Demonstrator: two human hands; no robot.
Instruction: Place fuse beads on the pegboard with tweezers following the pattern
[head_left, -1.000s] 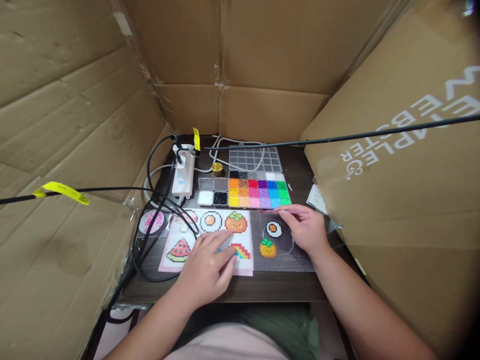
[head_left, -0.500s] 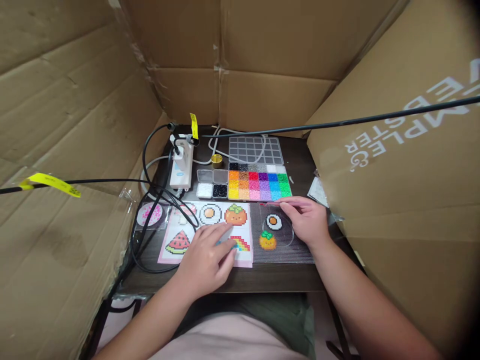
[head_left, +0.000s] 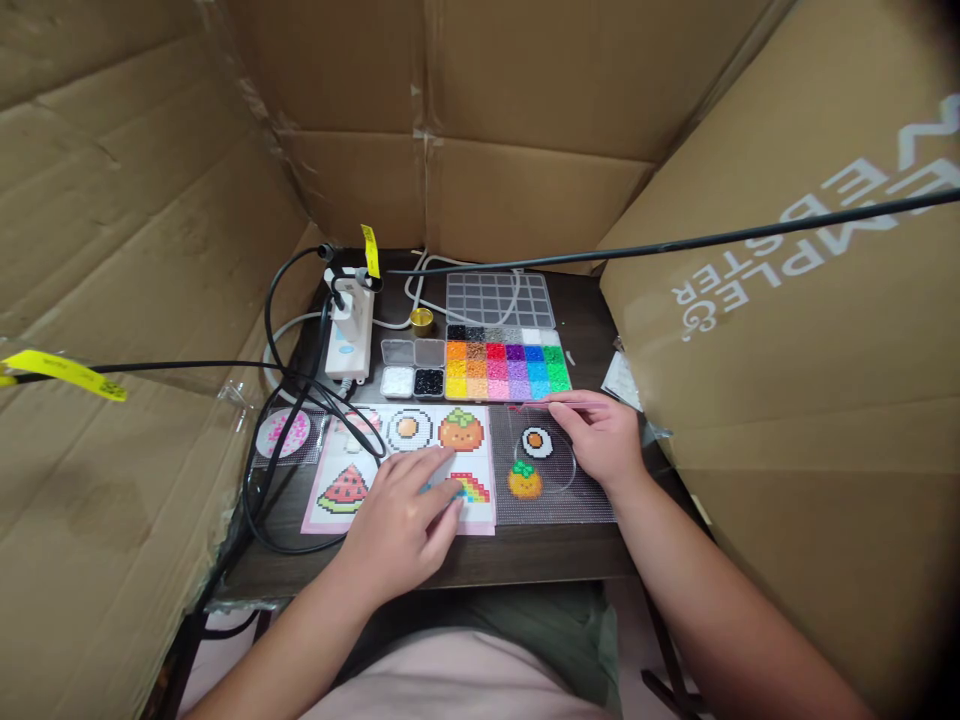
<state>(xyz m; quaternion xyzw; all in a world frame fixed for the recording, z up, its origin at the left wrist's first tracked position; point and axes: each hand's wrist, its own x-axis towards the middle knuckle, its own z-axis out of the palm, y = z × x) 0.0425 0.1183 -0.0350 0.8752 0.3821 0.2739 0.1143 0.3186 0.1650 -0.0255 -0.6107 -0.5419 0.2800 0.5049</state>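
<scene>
My right hand [head_left: 598,440] is closed around slim pink tweezers [head_left: 577,403], whose tip points left over the top edge of the clear pegboard [head_left: 592,505]. A few small red beads [head_left: 514,408] appear near that tip. On the pegboard lie a fried-egg bead figure [head_left: 537,442] and, below it, an orange persimmon bead figure [head_left: 525,481]. My left hand [head_left: 409,520] rests with fingers spread on the printed pattern sheet [head_left: 315,518], covering part of it. The sheet shows a watermelon, an egg, a persimmon and a rainbow.
A sorted bead box [head_left: 506,365] stands behind the pegboard, its lid [head_left: 499,300] open. Left of it are a small case of white and black beads [head_left: 412,381], a gold tin [head_left: 421,320], a power strip [head_left: 349,335] and tangled black cables [head_left: 296,373]. Cardboard walls [head_left: 540,200] enclose the table.
The whole view has shifted slightly, so everything appears a little further left. Both hands keep nearly the same places on the sheet and over the pegboard.
</scene>
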